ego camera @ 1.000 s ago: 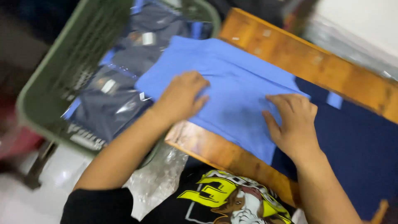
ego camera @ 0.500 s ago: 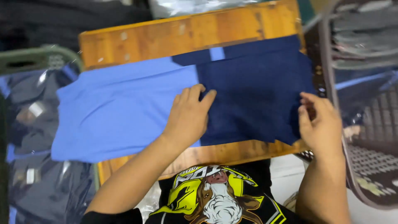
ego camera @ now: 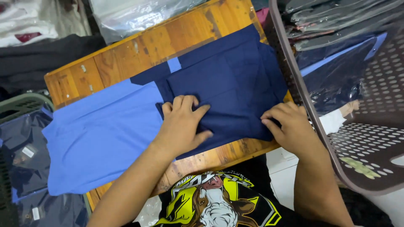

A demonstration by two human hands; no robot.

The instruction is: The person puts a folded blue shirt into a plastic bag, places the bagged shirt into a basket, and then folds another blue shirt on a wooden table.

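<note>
Left hand (ego camera: 182,126) flat, fingers spread, pressing dark blue shirt (ego camera: 227,84) on table (ego camera: 126,54) to stop sliding. Right hand (ego camera: 290,126) fingers pinching its edge to fold.

left hand (ego camera: 182,125) lay flat, palm down, on the navy half of a two-tone shirt (ego camera: 227,84) spread over a wooden table (ego camera: 126,54). right hand (ego camera: 290,126) pinched the shirt's folded navy edge at the table's near right corner. the light blue half (ego camera: 101,134) hung off the left end, over a green basket (ego camera: 21,105) of bagged shirts. a brown perforated basket (ego camera: 370,138) stood to the right, holding more bagged shirts. clear plastic bags (ego camera: 134,17) sat beyond the table.
</note>
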